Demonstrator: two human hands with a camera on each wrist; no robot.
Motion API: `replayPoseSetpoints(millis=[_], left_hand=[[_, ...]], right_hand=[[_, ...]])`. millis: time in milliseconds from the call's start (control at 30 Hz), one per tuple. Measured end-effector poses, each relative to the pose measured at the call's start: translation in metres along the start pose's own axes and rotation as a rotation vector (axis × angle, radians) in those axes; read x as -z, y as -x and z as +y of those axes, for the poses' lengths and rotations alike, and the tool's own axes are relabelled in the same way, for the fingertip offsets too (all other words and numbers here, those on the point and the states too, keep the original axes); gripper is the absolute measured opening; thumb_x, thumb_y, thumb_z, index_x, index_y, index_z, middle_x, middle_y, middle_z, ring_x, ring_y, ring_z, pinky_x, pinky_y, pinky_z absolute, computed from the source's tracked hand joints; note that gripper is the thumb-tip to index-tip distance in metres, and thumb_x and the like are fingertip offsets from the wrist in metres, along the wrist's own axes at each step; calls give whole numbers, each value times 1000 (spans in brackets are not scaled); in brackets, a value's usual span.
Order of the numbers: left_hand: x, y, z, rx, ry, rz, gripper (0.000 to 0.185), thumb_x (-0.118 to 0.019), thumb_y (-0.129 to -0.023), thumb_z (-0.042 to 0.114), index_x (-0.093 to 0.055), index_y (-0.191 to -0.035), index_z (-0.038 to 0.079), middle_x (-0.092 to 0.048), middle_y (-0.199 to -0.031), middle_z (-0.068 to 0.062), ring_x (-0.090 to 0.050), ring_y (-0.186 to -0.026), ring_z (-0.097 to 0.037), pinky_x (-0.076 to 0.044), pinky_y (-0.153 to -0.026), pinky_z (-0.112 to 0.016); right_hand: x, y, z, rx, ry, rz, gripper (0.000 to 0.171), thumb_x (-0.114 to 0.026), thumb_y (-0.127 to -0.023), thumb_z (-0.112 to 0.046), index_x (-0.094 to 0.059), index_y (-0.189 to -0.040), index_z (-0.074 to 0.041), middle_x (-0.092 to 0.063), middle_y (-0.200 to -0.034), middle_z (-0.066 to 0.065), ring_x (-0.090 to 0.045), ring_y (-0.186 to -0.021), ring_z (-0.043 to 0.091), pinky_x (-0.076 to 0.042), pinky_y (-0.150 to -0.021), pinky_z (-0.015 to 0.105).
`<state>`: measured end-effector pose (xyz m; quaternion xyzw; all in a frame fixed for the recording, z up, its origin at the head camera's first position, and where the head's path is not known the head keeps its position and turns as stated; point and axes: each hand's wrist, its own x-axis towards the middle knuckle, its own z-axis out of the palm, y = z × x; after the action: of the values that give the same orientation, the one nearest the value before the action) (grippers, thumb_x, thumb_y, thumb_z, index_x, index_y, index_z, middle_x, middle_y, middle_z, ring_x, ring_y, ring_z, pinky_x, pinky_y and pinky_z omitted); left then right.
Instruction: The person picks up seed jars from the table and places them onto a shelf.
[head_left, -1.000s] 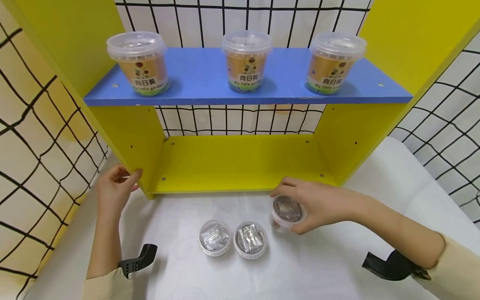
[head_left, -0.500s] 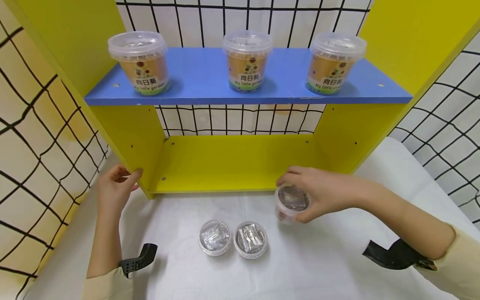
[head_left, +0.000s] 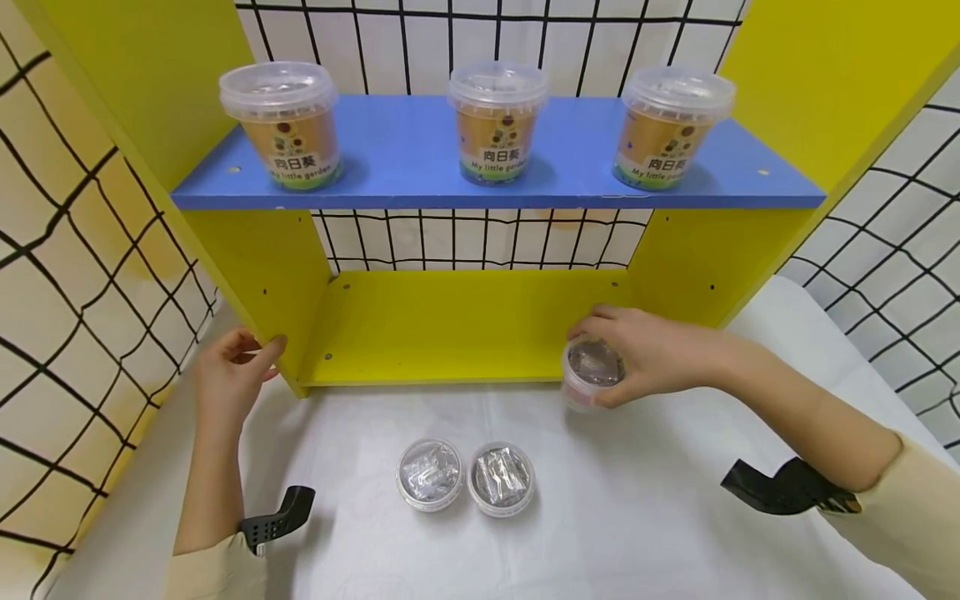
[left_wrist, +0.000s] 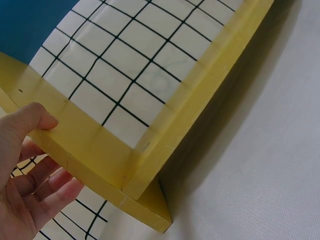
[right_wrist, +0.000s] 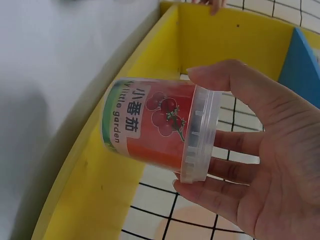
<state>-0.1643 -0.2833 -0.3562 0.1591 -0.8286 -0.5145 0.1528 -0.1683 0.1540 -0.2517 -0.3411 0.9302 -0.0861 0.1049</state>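
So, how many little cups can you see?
6: three cups on the blue shelf, two cups on the white surface, one cup in the right hand. None looks hidden.

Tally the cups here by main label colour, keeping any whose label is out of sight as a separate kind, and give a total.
Orange-labelled cups, on the blue shelf: 3
Red-labelled cup, in the right grip: 1
Label-hidden cups, on the white surface: 2
Total: 6

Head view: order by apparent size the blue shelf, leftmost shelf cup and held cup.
1. Blue shelf
2. Leftmost shelf cup
3. Held cup, partly covered by the right hand
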Motion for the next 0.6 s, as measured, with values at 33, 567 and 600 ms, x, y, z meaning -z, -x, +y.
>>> replayPoseSetpoints(millis=[33, 567, 600], left_hand=[[0, 0, 0, -2, -3, 1, 30, -65, -84, 32, -58, -98, 7, -55, -81, 12, -55, -73, -1, -51, -62, -12], [1, 1, 1, -15, -4, -4, 33, -65, -84, 33, -58, -99, 5, -55, -80, 15, -55, -73, 0, -51, -61, -11], [1, 1, 1, -13, -10, -3, 33, -65, -84, 34, -58, -100, 5, -55, -80, 15, -55, -73, 0, -51, -61, -11]], right_hand=[[1, -1, 2, -6, 2, 6, 61, -77, -69, -31, -54, -120, -8, -52, -116, 9, -52, -96, 21, -53, -80, 35], [9, -20, 36, -77, 32, 55, 61, -73, -73, -33, -52, -120, 0, -54, -116, 14, -50, -99, 27, -50, -82, 41], [10, -21, 37, -81, 29, 57, 62, -73, -73, -33, -52, -120, 0, -54, -116, 15, -50, -99, 27, -49, -82, 42]])
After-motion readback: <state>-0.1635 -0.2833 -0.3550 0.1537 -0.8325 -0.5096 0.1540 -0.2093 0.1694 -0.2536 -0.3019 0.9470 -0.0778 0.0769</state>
